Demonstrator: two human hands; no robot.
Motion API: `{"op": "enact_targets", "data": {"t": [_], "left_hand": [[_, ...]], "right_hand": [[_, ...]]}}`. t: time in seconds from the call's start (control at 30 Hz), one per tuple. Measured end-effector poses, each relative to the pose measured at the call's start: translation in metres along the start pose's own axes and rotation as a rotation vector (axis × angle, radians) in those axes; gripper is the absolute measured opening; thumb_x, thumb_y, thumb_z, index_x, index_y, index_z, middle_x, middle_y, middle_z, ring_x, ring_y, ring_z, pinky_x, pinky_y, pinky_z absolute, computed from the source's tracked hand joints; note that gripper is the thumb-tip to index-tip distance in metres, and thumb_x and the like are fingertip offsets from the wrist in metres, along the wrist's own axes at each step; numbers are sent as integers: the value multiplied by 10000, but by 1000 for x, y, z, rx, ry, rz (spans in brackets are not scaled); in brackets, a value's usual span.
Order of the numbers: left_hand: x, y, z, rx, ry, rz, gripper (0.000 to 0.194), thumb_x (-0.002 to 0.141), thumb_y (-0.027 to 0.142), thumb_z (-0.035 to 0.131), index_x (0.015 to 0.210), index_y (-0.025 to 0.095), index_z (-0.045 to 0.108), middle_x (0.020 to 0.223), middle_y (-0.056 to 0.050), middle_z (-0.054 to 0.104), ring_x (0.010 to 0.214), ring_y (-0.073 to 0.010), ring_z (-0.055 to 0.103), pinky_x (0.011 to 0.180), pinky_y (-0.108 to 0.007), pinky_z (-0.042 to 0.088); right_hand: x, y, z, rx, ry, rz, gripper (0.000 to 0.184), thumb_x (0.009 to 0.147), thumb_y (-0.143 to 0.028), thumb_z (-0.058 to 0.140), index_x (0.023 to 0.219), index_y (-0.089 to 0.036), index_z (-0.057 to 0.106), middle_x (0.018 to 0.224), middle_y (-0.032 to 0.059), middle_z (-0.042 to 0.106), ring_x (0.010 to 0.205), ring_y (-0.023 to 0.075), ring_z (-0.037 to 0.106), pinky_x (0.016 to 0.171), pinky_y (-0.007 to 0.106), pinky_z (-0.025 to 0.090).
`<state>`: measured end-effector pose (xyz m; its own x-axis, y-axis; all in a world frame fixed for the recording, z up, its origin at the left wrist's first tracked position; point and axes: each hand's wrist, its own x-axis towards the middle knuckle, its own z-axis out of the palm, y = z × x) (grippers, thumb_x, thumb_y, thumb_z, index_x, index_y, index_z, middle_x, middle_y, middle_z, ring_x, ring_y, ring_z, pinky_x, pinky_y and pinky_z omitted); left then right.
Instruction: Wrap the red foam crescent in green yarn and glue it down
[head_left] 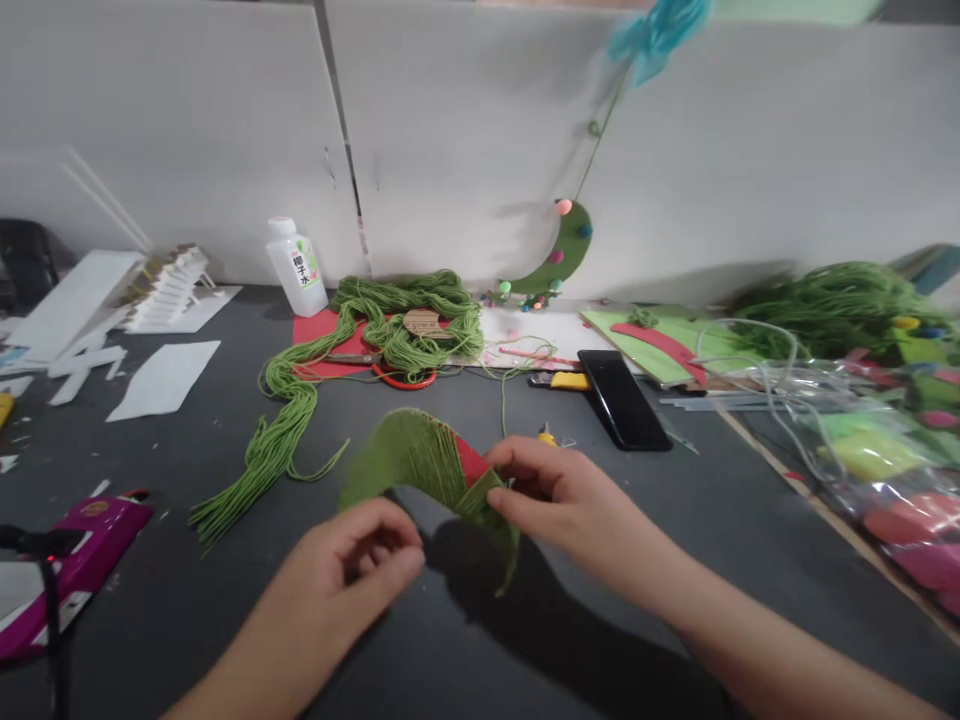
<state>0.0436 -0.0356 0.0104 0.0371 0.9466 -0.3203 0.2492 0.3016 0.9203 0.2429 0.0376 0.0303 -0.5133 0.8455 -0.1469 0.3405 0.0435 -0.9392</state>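
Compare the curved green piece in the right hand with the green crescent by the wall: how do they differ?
The curved green piece has yarn strands across it and a red patch; the green crescent carries colored pompoms. The curved green piece is pinched in the right hand over the dark tabletop, while the green crescent is by the wall, a green cord running up from it. Both are green and curved.

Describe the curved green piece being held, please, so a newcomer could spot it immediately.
On the dark grey table, the person's right hand pinches a curved green piece. Unlike the ball-studded green crescent near the white wall, it has wrapped green yarn and a red patch.
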Motion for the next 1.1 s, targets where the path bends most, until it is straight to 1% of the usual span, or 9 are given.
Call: {"op": "enact_targets", "data": {"t": [0.07,0.13,0.2,0.3,0.47,0.57,0.67,0.8,1.1], "left_hand": [[0,5,-14,25,105,27,191,773,380,604,783,190,628,645,29,549,612,-118,503,580,-221,390],[-1,5,-17,-95,-54,-46,312,811,453,540,814,166,661,677,-14,616,608,-138,546,568,-240,420],[-2,1,-7,-315,-237,-122,385,830,474,510,921,140,679,847,-84,690,741,-186,618,691,-290,476],[-4,-5,19,-615,-140,-176,374,800,397,594,1129,221,605,1116,-66,660,993,-197,601,891,-306,441],[-3,-8,38,-705,27,-125,391,791,269,600,1176,210,561,1082,-66,677,990,-197,614,874,-291,451],[-3,-17,30,-600,85,-108,378,760,286,638,1120,189,577,850,-21,700,850,-176,640,782,-260,477],[-4,-27,20,-470,121,-135,384,729,354,671,1063,183,590,725,16,671,759,-164,638,688,-234,484],[-7,-31,16,-518,108,-149,424,731,362,675,1107,196,571,856,-10,703,842,-160,647,743,-223,486],[-8,-25,24,-645,-104,-159,477,719,285,702,1160,204,537,991,-60,718,903,-203,662,801,-283,484]], "right_hand": [[1,-5,-8,134,-14,98,39,735,-202,568,754,-176,545,585,-74,445,438,43,286,396,183,204],[-1,-6,-6,322,9,203,105,735,-236,593,767,-191,504,531,-105,339,394,31,153,360,189,97],[-4,-5,5,474,22,270,146,746,-262,610,789,-203,483,501,-119,251,394,37,97,352,190,67],[-10,3,28,527,-34,329,157,750,-270,613,829,-202,496,503,-116,280,392,42,118,348,187,89],[-15,20,45,261,-90,123,92,751,-224,579,816,-162,559,665,-44,501,549,70,396,512,189,325],[-19,18,34,-117,-114,77,66,756,-237,584,767,-172,583,598,-53,465,561,91,403,510,205,305],[-22,8,17,-395,-113,49,86,788,-190,527,799,-193,612,639,-35,553,566,104,456,510,210,320],[-22,-2,8,-407,-121,-73,169,821,-156,500,817,-214,659,794,-9,664,707,123,571,648,209,398],[-13,-4,32,-344,-123,-146,143,779,-109,550,768,-194,664,728,-20,668,659,112,576,617,196,397]]}}
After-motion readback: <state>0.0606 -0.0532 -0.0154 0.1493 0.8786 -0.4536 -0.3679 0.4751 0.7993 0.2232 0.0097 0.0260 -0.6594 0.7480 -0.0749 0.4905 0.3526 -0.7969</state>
